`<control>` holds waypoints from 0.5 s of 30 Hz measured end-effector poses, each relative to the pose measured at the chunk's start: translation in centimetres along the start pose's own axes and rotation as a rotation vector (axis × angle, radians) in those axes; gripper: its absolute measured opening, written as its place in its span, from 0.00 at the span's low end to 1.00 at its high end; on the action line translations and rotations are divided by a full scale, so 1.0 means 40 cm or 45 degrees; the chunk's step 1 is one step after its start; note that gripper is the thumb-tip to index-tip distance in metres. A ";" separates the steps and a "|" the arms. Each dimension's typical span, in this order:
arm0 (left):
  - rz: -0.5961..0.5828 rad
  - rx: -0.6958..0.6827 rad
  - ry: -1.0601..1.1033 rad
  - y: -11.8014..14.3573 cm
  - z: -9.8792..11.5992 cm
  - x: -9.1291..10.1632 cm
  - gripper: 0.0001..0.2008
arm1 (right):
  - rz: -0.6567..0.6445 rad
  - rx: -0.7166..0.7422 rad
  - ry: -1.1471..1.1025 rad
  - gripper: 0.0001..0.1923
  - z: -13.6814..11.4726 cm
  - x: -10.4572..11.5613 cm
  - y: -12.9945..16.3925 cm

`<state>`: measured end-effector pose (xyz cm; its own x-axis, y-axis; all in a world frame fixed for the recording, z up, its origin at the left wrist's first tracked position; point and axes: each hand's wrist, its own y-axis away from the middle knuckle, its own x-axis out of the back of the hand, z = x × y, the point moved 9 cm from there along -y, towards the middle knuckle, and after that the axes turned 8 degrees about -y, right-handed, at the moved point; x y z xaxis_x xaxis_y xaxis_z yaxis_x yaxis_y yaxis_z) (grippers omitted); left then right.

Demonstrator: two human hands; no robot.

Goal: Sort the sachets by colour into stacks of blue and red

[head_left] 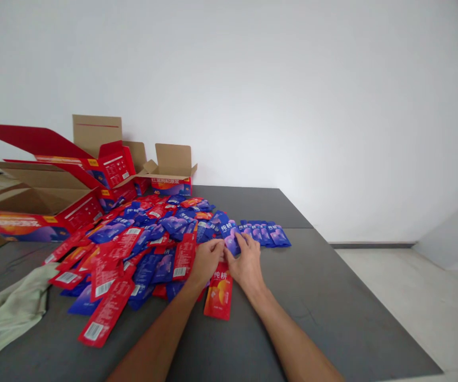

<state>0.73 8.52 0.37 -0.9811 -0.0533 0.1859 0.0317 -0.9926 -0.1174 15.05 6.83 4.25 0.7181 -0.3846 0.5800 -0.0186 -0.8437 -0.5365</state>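
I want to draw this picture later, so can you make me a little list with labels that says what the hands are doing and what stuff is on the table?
left hand: fingertips on a blue packet, pinching its edge
right hand: on the same blue packet, from the other side
under the hands: a red packet lying flat
row: blue packets lined up side by side, right of the hands
pile: many red and blue packets heaped together
boxes: open red cardboard boxes behind the pile
cloth: pale green, at the left edge
table: dark grey

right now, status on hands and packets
Left hand and right hand both pinching one blue packet. Red packet under the wrists. Loose pile crowding left.
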 end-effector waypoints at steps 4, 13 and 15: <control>0.009 0.080 0.006 0.002 -0.009 -0.001 0.17 | 0.134 -0.091 0.098 0.28 0.075 0.047 -0.033; 0.025 0.019 -0.190 0.006 -0.003 0.005 0.16 | 0.269 -0.306 0.353 0.25 0.260 0.133 -0.074; 0.036 -0.020 -0.246 0.006 -0.001 0.008 0.16 | 0.262 -0.342 0.377 0.24 0.285 0.135 -0.077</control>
<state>0.41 8.28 0.35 -0.9249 -0.1028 0.3661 0.0545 -0.9887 -0.1398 26.91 11.60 2.06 0.4513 -0.6121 0.6493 -0.3480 -0.7907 -0.5036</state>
